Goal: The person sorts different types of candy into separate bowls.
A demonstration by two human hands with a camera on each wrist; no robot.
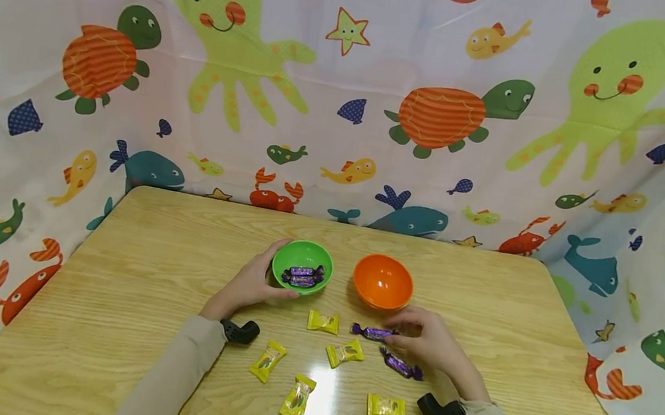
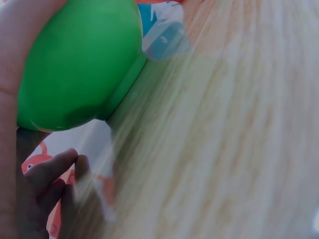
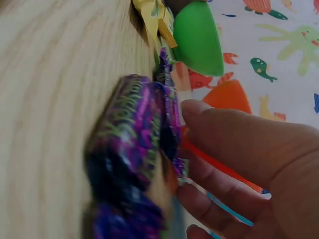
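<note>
My left hand holds the green bowl from its left side, thumb along the front and fingers behind. Inside that bowl lie two purple-wrapped candies. In the left wrist view the bowl's smooth outer wall fills the upper left, above the tabletop. My right hand is at the right end of a purple-wrapped candy, thumb and fingers spread apart around that end. Another purple candy lies just nearer, large and blurred in the right wrist view. Just beyond the right hand stands an orange bowl.
Several yellow-wrapped candies lie scattered on the wooden table, among them one below the green bowl and one near the right wrist. A patterned sea-animal cloth hangs behind the table's far edge.
</note>
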